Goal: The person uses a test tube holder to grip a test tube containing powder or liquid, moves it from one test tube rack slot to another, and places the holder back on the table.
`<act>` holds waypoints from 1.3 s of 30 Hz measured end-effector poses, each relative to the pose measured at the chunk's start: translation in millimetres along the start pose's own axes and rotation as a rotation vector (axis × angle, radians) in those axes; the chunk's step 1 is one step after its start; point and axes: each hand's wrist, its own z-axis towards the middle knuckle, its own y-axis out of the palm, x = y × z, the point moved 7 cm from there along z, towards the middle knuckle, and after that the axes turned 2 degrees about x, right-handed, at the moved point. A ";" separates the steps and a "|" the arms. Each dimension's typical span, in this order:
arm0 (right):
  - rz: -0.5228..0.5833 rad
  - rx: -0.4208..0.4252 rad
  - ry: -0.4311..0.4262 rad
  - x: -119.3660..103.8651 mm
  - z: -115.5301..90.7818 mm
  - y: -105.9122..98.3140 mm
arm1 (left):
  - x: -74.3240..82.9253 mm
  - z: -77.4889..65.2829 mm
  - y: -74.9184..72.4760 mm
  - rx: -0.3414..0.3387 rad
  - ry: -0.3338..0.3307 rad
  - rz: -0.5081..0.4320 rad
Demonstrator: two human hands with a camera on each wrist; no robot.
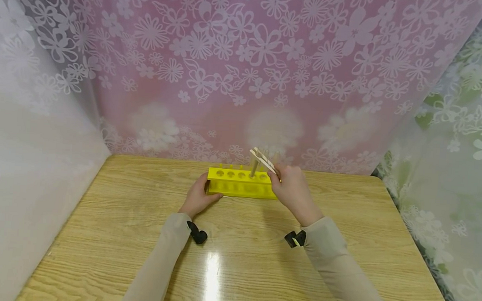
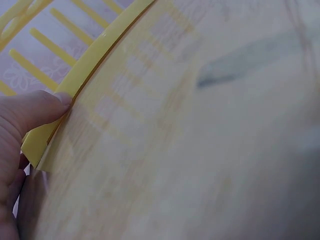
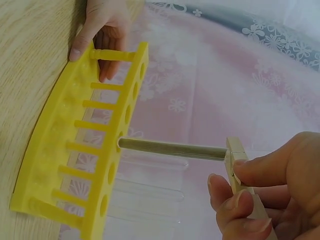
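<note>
A yellow test tube rack (image 1: pixel 242 189) stands near the table's back edge. My left hand (image 1: pixel 198 196) grips its left end; in the left wrist view the thumb presses the yellow base (image 2: pixel 95 60). With the fingers and thumb of my right hand (image 1: pixel 294 190) I hold a wooden test tube clamp (image 1: pixel 264 161) above the right part of the rack. The clamp's jaws are around the upper end of a glass test tube (image 3: pixel 172 149). The tube's lower end is right at one of the rack's top holes.
Several clear test tubes (image 3: pixel 150 190) show behind the rack in the right wrist view, beside its pegs. The wooden table (image 1: pixel 135 254) reflects light at the front. Flowered curtains (image 1: pixel 249 77) hang behind the table and along both sides.
</note>
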 end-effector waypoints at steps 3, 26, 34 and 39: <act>-0.005 0.004 -0.012 -1.5 0.5 -1.7 | 0.1 0.1 0.2 0.000 -0.005 -0.003; -0.003 -0.029 -0.037 -17.4 6.8 0.5 | 0.4 1.1 2.3 -0.001 -0.001 -0.023; 0.006 -0.050 -0.011 -16.2 7.6 5.3 | 1.8 0.4 0.6 0.000 0.000 -0.018; 0.021 -0.070 0.012 -14.6 7.7 8.4 | 1.7 0.4 0.6 0.004 0.012 -0.018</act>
